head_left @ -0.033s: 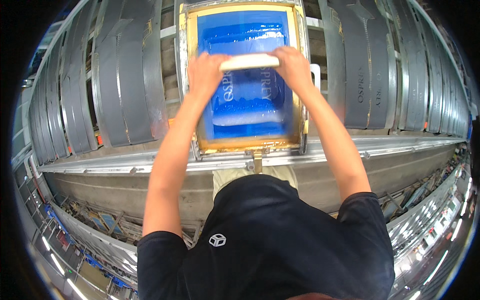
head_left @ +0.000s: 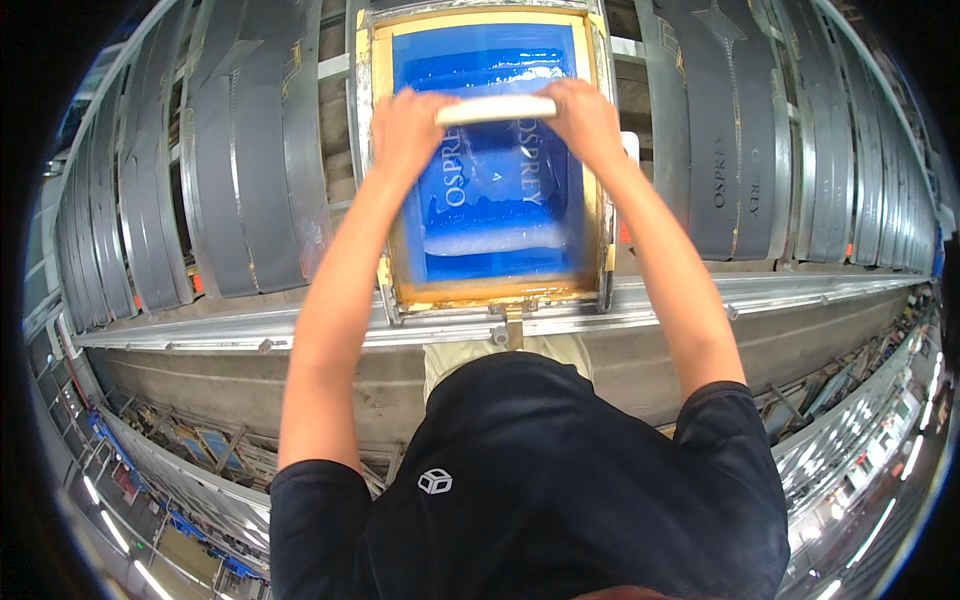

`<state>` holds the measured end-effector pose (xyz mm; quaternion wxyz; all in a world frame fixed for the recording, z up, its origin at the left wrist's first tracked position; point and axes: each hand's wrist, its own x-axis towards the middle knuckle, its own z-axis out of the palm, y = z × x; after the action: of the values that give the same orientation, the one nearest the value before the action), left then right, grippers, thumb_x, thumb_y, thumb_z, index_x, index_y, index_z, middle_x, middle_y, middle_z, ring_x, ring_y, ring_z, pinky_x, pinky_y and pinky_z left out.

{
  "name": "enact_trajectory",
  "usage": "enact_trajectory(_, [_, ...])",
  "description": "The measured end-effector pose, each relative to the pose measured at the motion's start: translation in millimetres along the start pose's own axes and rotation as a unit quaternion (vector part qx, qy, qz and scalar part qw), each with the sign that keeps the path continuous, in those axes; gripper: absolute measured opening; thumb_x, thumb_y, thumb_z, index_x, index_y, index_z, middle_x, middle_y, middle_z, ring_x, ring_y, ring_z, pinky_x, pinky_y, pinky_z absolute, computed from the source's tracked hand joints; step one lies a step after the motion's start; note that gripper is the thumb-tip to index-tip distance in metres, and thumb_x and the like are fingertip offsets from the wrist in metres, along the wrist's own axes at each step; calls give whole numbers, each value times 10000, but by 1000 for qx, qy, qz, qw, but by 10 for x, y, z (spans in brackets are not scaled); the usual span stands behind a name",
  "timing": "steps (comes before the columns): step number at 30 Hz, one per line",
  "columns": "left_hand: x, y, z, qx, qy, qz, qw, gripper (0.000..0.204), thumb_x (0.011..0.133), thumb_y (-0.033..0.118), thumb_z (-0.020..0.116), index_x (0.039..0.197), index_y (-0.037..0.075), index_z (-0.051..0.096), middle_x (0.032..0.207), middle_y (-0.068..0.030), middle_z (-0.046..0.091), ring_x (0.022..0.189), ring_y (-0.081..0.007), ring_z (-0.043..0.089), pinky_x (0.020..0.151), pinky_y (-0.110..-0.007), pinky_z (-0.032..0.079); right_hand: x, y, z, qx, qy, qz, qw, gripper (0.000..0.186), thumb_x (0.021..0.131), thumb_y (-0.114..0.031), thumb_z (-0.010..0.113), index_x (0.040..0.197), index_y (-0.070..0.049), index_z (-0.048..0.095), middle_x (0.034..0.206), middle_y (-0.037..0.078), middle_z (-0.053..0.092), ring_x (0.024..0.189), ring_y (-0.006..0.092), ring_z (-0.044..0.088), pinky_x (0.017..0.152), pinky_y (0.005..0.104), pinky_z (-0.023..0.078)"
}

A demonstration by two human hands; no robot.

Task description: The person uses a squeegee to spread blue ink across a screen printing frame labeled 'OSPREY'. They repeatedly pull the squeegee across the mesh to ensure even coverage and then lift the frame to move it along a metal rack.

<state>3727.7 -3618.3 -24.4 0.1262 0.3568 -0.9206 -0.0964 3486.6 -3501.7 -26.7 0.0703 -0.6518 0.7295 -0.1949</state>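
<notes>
My left hand [head_left: 408,132] and my right hand [head_left: 586,120] are closed round the two ends of a pale squeegee [head_left: 496,110], which lies level across a screen-printing screen. The screen's blue mesh [head_left: 495,225] bears light lettering. Glossy wet blue ink [head_left: 480,68] lies beyond the squeegee, and a paler band crosses the mesh nearer me. Yellowish tape and a metal frame [head_left: 606,240] edge the screen. What lies beneath it is hidden.
Dark grey fabric panels [head_left: 262,170] on metal boards stand in rows to the left. More grey panels [head_left: 735,150] with printed lettering are at the right. A long metal rail [head_left: 250,338] runs between me and the boards. A white handle [head_left: 630,148] sticks out beside the screen's right edge.
Both hands and the squeegee have moved slightly away from me over the mesh, uncovering more of the lettering. The screen has barely shifted.
</notes>
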Motion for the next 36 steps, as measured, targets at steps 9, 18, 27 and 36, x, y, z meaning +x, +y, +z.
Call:
enact_trajectory(9, [882,-274,22,23,-110,-53,992,264,832,214,688,1029,352,795,863,-79,749,905,-278,704,760,-446,534,792,325,52,-1,-34,55,998,298,746,-254,844,1009,-124,789,983,128,742,897,338,706,833,418,560])
enact_trajectory(18, [-768,265,-65,-14,-73,-18,997,292,810,81,653,1012,237,795,944,-13,756,862,-241,653,744,-433,470,-873,-301,94,33,-62,53,996,376,676,-66,811,1043,-119,752,1038,91,692,978,312,644,849,424,535])
enact_trajectory(27, [-2066,838,-200,-29,-47,1,998,553,631,-30,709,1137,193,732,1183,59,714,977,-199,612,782,-370,397,-1879,-490,-225,238,-60,-9,969,478,735,-227,868,1146,-58,694,1183,105,661,1113,280,623,961,404,500])
enact_trajectory(36, [-2303,955,-143,-70,-31,-27,997,590,652,-16,702,1213,164,698,1293,42,676,1076,-207,592,855,-378,399,-834,881,169,274,82,331,899,294,977,-331,601,1142,-122,728,1122,149,725,1050,308,670,937,386,489])
